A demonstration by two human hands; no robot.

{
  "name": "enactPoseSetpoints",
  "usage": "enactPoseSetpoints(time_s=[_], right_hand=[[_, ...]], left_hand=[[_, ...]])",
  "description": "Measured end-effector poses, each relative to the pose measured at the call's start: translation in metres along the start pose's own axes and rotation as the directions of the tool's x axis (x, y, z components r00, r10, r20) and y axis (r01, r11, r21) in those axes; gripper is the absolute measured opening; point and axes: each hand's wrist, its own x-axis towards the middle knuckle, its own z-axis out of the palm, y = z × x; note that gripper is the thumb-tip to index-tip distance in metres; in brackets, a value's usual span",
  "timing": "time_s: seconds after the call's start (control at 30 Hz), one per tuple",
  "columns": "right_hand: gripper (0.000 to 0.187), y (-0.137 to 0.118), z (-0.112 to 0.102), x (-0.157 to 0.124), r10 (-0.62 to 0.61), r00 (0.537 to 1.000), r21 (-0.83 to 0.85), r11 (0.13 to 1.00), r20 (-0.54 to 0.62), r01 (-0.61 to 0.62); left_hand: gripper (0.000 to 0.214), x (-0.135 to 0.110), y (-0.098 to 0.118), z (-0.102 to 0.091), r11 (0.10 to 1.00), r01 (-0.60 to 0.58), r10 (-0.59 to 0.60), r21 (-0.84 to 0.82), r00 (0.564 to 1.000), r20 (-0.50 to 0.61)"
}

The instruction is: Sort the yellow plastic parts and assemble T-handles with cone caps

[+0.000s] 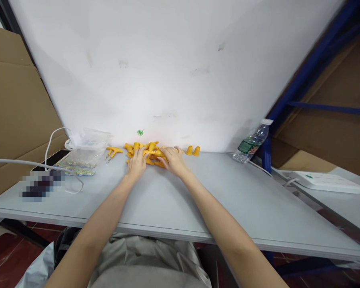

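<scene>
Our left hand (pixel 137 163) and right hand (pixel 174 160) touch piled yellow plastic pieces (pixel 151 147) at twelve o'clock on the grey table (pixel 168 200); whether either clamps one, we cannot tell; two tapered yellow plastic cups (pixel 196 151) stand at the pile's three o'clock

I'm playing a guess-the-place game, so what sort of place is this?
Probably a workshop or storeroom with a work table: small yellow parts are heaped on the grey table, a blue frame stands on the right, and big brown cardboard on the left.
</scene>
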Motion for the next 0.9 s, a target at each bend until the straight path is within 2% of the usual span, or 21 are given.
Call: enactPoseSetpoints(time_s=[0.17, 0.33, 0.43, 0.5, 0.57, 0.63, 0.7, 0.73, 0.8, 0.9], right_hand=[[0.018, -0.002, 0.004, -0.001, 0.018, 0.999, -0.048, 0.999, 0.033, -0.016], [0.027, 0.014, 0.008, -0.003, 0.145, 0.983, -0.079, 0.985, -0.116, -0.154], [0.025, 0.043, 0.004, -0.01, 0.306, 0.919, -0.03, 0.946, -0.247, -0.323], [0.024, 0.067, 0.0, -0.023, 0.463, 0.821, 0.038, 0.877, -0.335, -0.479], [0.026, 0.091, -0.002, -0.041, 0.633, 0.666, 0.108, 0.752, -0.395, -0.65], [0.029, 0.111, -0.002, -0.061, 0.765, 0.522, 0.175, 0.612, -0.376, -0.771], [0.03, 0.124, 0.002, -0.078, 0.877, 0.366, 0.217, 0.441, -0.312, -0.871], [0.031, 0.129, 0.004, -0.083, 0.913, 0.304, 0.206, 0.364, -0.272, -0.908], [0.031, 0.135, 0.008, -0.088, 0.957, 0.21, 0.16, 0.243, -0.2, -0.957], [0.027, 0.14, 0.012, -0.085, 0.987, 0.132, 0.084, 0.14, -0.096, -0.987]], left_hand=[[0.047, 0.0, -0.003, 0.002, 1.0, 0.008, -0.008, 0.021, 1.0, 0.007], [0.042, 0.003, -0.009, 0.001, 0.996, 0.055, -0.054, 0.067, 0.998, -0.018], [0.037, 0.005, -0.019, -0.001, 0.993, 0.09, -0.087, 0.073, 0.995, -0.043], [0.033, 0.007, -0.025, 0.0, 0.99, 0.129, -0.126, 0.053, 0.99, -0.067], [0.029, 0.007, -0.03, 0.002, 0.986, 0.167, -0.165, 0.011, 0.982, -0.097], [0.024, 0.007, -0.033, 0.004, 0.981, 0.19, -0.194, -0.041, 0.974, -0.12], [0.02, 0.008, -0.036, 0.007, 0.974, 0.205, -0.216, -0.093, 0.967, -0.136], [0.018, 0.008, -0.037, 0.007, 0.97, 0.213, -0.23, -0.12, 0.963, -0.142], [0.016, 0.009, -0.039, 0.008, 0.95, 0.248, -0.278, -0.188, 0.949, -0.152], [0.016, 0.012, -0.041, 0.008, 0.862, 0.37, -0.431, -0.347, 0.895, -0.115]])
